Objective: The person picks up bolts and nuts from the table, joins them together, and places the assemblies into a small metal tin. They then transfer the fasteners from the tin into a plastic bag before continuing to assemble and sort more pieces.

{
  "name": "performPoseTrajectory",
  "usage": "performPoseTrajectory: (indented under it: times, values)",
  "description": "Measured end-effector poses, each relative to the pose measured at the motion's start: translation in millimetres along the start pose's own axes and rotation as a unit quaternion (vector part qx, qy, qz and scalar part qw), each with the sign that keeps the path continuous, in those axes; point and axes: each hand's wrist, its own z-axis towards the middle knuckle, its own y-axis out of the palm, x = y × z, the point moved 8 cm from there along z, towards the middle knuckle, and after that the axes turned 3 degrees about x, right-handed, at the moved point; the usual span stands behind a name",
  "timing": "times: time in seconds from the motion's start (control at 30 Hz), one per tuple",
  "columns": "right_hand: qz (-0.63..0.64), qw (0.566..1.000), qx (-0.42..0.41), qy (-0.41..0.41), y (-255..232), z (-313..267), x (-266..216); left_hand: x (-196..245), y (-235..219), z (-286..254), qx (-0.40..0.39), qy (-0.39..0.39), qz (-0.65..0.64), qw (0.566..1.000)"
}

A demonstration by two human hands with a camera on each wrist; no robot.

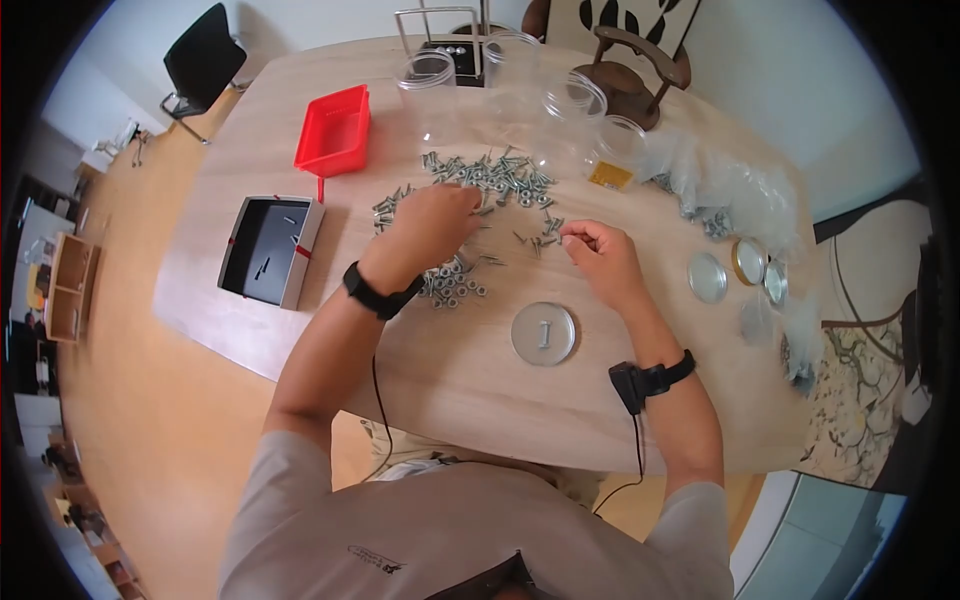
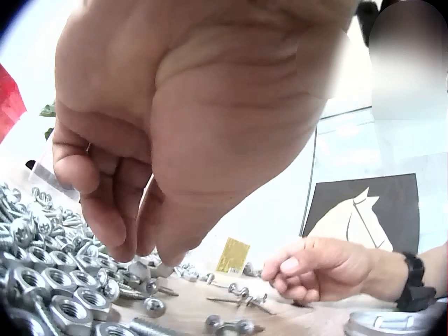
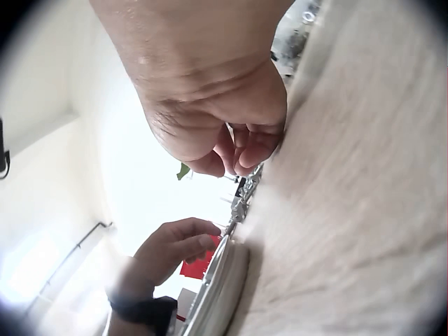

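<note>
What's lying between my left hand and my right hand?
A small scatter of loose screws lies between your left hand and right hand, as the head view shows.

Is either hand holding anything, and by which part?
Cannot tell: the left hand hides any grip among screws and nuts; the right hand shows nothing held.
</note>
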Motion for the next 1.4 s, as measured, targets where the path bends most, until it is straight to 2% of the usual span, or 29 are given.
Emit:
performPoseTrajectory:
  times: [0.1, 0.2, 0.27, 0.3, 0.37, 0.47, 0.6, 0.67, 0.7, 0.8, 0.87, 0.9, 1.0, 1.1, 1.27, 1.4]
  values:
    - [-0.073, 0.996, -0.011, -0.054, 4.0, 6.3, -31.5, -2.0, 11.7, 13.4, -0.009, 0.007, 0.028, 1.000]
    - [-0.223, 0.962, -0.011, -0.159, 15.0, 18.2, -73.3, -2.8, 23.3, 16.6, -0.023, -0.003, 0.043, 0.999]
    - [-0.286, 0.939, -0.002, -0.193, 28.5, 35.8, -70.2, -4.7, 29.9, 16.3, -0.017, 0.001, 0.059, 0.998]
    - [-0.318, 0.925, 0.002, -0.210, 35.3, 43.0, -66.1, -6.6, 26.6, 15.1, 0.016, -0.001, 0.040, 0.999]
    - [-0.349, 0.907, 0.001, -0.234, 45.1, 50.3, -65.7, -4.2, 14.0, 7.5, 0.083, -0.005, 0.001, 0.997]
    - [-0.387, 0.889, -0.010, -0.247, 52.8, 55.4, -65.1, -5.0, -3.5, -12.4, 0.080, -0.047, -0.059, 0.994]
    - [-0.416, 0.863, -0.037, -0.283, 64.0, 56.5, -63.8, -1.1, -13.7, -26.9, 0.080, -0.052, -0.115, 0.989]
    - [-0.394, 0.871, -0.033, -0.292, 67.0, 54.8, -64.1, 2.2, -7.5, -25.7, 0.069, -0.048, -0.148, 0.985]
    - [-0.384, 0.874, -0.029, -0.296, 66.1, 53.3, -64.4, 4.4, -5.4, -26.0, 0.090, -0.024, -0.147, 0.985]
    - [-0.249, 0.950, -0.004, -0.186, 47.5, 52.8, -73.3, 11.5, -4.8, -28.1, 0.144, 0.028, -0.151, 0.978]
    - [-0.074, 0.992, -0.071, -0.067, 42.0, 52.1, -57.7, 18.8, -13.0, -30.5, 0.163, 0.032, -0.162, 0.973]
    - [0.017, 0.995, -0.102, -0.006, 42.6, 48.9, -50.7, 21.4, -15.5, -31.5, 0.169, 0.035, -0.169, 0.970]
    - [0.094, 0.989, -0.115, -0.006, 46.0, 28.7, -56.8, 31.2, -21.1, -33.4, 0.183, 0.040, -0.188, 0.964]
    - [0.176, 0.980, -0.087, 0.030, 47.2, 14.1, -55.6, 39.9, -22.3, -34.9, 0.175, 0.045, -0.199, 0.963]
    - [0.190, 0.975, -0.098, 0.066, 40.1, -3.7, -39.3, 56.4, -15.8, -39.5, 0.150, 0.108, -0.185, 0.965]
    - [0.190, 0.969, -0.122, 0.101, 35.0, -15.6, -34.7, 71.9, -15.6, -43.3, 0.169, 0.175, -0.171, 0.955]
